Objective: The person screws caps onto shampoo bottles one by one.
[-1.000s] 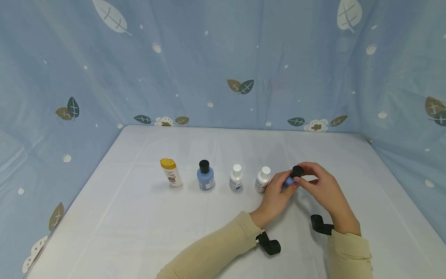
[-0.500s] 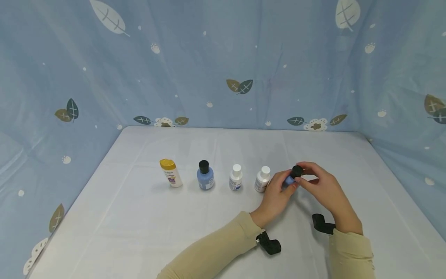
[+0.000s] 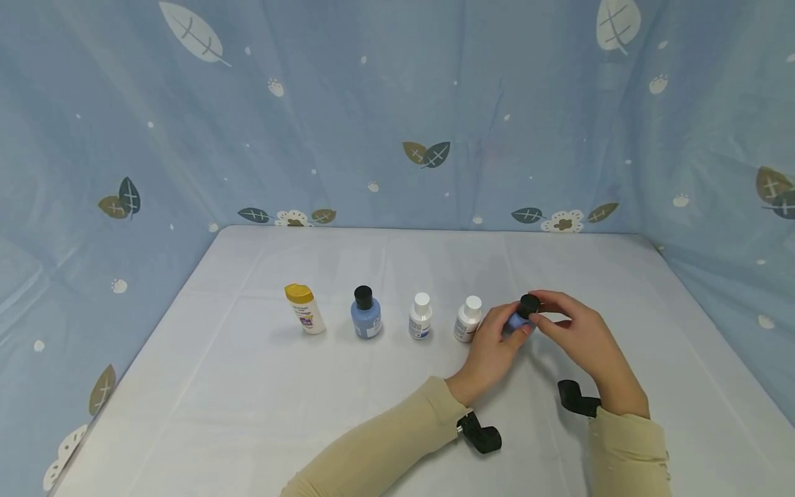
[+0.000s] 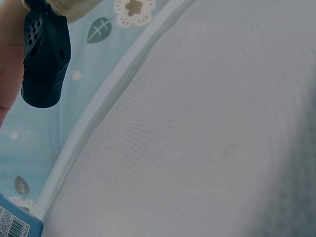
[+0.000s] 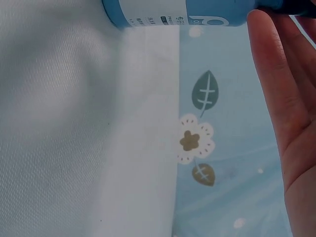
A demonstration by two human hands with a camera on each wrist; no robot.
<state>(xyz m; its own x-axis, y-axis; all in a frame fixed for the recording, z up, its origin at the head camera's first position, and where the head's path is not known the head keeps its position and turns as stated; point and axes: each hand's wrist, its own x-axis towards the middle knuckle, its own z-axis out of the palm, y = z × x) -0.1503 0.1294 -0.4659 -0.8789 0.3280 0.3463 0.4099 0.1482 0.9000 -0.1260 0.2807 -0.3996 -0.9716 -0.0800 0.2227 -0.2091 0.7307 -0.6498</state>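
Toward the right of the table, my left hand (image 3: 489, 355) holds the body of a small blue bottle (image 3: 517, 322) with a black cap (image 3: 529, 305). Thumb and fingers of my right hand (image 3: 577, 338) pinch that cap from the right side. Most of the bottle's body is hidden behind the left hand. In the right wrist view, the blue bottle (image 5: 153, 11) lies across the top with its printed label showing, and the right hand (image 5: 286, 98) reaches its cap end. Just left of the left hand stands a white bottle (image 3: 467, 321).
Left of that stand another white bottle (image 3: 420, 317), a second blue bottle (image 3: 366, 316) with a black cap, and a white bottle with a yellow cap (image 3: 306, 310). They form a row on the white table (image 3: 248, 400). A patterned blue curtain (image 3: 348, 103) hangs behind.
My right wrist has shifted slightly to the right, its fingers staying at the cap. The left hand and the standing bottles keep their places.
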